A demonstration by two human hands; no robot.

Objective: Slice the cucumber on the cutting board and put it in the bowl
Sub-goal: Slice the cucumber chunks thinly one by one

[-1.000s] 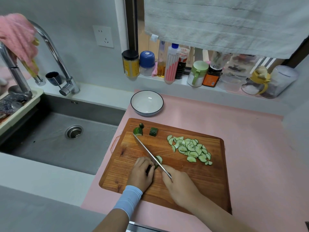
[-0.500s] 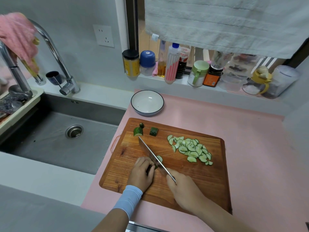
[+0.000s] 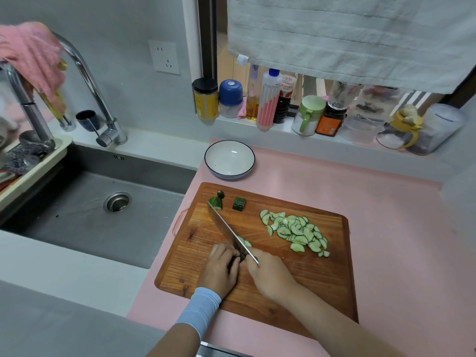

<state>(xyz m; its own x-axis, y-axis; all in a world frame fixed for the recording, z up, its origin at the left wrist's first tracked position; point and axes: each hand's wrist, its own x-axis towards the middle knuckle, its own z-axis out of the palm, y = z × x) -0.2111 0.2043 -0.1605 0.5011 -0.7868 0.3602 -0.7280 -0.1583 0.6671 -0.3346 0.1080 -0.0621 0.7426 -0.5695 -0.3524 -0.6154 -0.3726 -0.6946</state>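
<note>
On the wooden cutting board [image 3: 296, 292] my left hand [image 3: 219, 269] curls over a short dark-green cucumber piece [image 3: 241, 258], mostly hidden under its fingers. My right hand [image 3: 270, 275] grips the handle of a knife [image 3: 229, 231], whose blade lies right against the left hand's fingers, tip pointing to the far left. Fresh slices [image 3: 246, 242] lie just beyond the blade. A pile of half-moon cucumber slices [image 3: 296, 231] covers the board's right part. Two cucumber end pieces [image 3: 216, 202] and a chunk [image 3: 239, 203] sit at the far edge. The white bowl [image 3: 229, 173] stands behind the board, with nothing in it.
A steel sink [image 3: 98, 210] with a tap [image 3: 103, 119] lies left of the pink counter [image 3: 399, 240]. Bottles and jars [image 3: 270, 104] line the window ledge under a hanging grey towel [image 3: 347, 34]. A dish rack [image 3: 31, 161] is at far left.
The knife blade lifted and shifted slightly right half a second ago, then came back down close against my left hand's fingers. My left hand stays on the cucumber piece.
</note>
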